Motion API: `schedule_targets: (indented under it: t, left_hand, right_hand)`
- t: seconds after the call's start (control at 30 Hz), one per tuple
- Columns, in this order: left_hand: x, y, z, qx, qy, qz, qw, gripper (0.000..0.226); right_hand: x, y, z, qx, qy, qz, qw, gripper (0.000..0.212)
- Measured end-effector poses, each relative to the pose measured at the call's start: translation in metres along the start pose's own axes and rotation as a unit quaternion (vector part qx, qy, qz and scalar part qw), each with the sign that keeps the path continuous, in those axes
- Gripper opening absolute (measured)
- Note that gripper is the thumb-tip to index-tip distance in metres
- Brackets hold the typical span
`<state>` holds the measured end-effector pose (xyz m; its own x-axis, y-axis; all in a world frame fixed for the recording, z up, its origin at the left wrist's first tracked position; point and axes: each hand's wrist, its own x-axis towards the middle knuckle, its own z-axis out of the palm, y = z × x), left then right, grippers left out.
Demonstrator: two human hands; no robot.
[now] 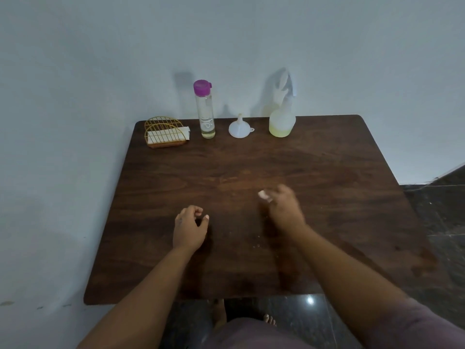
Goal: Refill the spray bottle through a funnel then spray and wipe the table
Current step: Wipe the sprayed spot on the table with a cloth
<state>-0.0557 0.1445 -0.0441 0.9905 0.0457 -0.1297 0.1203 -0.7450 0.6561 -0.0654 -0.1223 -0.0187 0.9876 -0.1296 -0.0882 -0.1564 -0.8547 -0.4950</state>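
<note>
Nearest me, my left hand (190, 229) hangs over the near middle of the dark wooden table (327, 197), fingers loosely curled and holding nothing. At about two o'clock from it, my right hand (283, 207) is blurred, and its fingers are closed round a small white wad (263, 195) that shows at the fingertips; I cannot tell whether it is tissue or cloth. A few pale crumbs (257, 245) lie on the wood between my two forearms. Everything else stands in a row along the far edge, against the wall. At eleven o'clock from my left hand sits a gold wire napkin holder (164, 132) with white napkins in it. Just right of it, near twelve o'clock, stands a tall clear bottle (206, 110) with a purple cap, a little pale liquid at its bottom. Beside that a white funnel (240, 127) rests mouth down, spout pointing up. At the far right of the row, at one o'clock, the spray bottle (282, 117) stands upright with its trigger head on and yellowish liquid in its lower part, well apart from both hands.
</note>
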Motion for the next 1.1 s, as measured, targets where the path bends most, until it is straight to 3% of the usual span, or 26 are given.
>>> schedule_targets:
  t: [0.07,0.13,0.2,0.3,0.37,0.43,0.5,0.63,0.7,0.77,0.9,1.03,1.1]
  left_hand:
    - [-0.004,-0.002,0.001,0.000,-0.009,0.000,1.000,0.018]
    - [-0.006,-0.002,0.003,-0.005,-0.012,0.013,1.000,0.018]
    - [-0.010,-0.002,0.006,-0.009,-0.017,0.019,1.000,0.017]
    - [-0.017,-0.001,0.011,-0.011,-0.016,0.022,1.000,0.017]
    - [-0.021,0.001,0.015,-0.019,-0.006,0.022,1.000,0.016]
    - [-0.026,0.004,0.018,-0.023,0.003,0.023,0.999,0.015]
    - [-0.031,0.004,0.019,-0.021,0.003,0.024,0.999,0.015]
    - [-0.046,-0.001,0.018,-0.018,0.005,-0.003,1.000,0.016]
    - [-0.057,-0.004,0.018,-0.024,0.017,-0.017,0.999,0.016]
    - [-0.066,-0.005,0.018,-0.025,0.028,-0.022,0.999,0.016]
    - [-0.080,-0.010,0.017,-0.030,0.055,-0.032,0.997,0.017]
    - [-0.088,-0.016,0.010,-0.039,0.081,-0.054,0.995,0.015]
    - [-0.092,-0.019,0.005,-0.044,0.092,-0.066,0.993,0.015]
  right_hand:
    - [0.016,0.036,-0.027,-0.028,0.056,0.092,0.994,0.040]
    - [0.015,0.051,-0.034,-0.066,0.028,0.149,0.986,0.043]
    - [-0.003,0.036,-0.020,-0.085,-0.026,0.140,0.986,0.043]
    - [-0.045,-0.010,0.028,-0.076,-0.073,0.011,0.994,0.039]
    - [-0.077,-0.045,0.057,-0.085,-0.144,-0.116,0.979,0.037]
    - [-0.096,-0.059,0.069,-0.061,-0.193,-0.186,0.961,0.036]
    - [-0.091,-0.049,0.056,0.016,-0.157,-0.161,0.974,0.037]
    - [-0.055,0.025,0.003,0.038,0.027,0.003,0.999,0.029]
    - [-0.047,0.058,-0.015,-0.005,0.020,0.084,0.996,0.034]
    - [-0.055,0.063,-0.009,-0.032,-0.018,0.108,0.994,0.037]
    - [-0.097,0.006,0.037,-0.018,-0.104,-0.021,0.994,0.041]
    - [-0.126,-0.066,0.072,0.011,-0.216,-0.176,0.960,0.035]
    - [-0.113,-0.076,0.074,0.080,-0.190,-0.126,0.970,0.031]
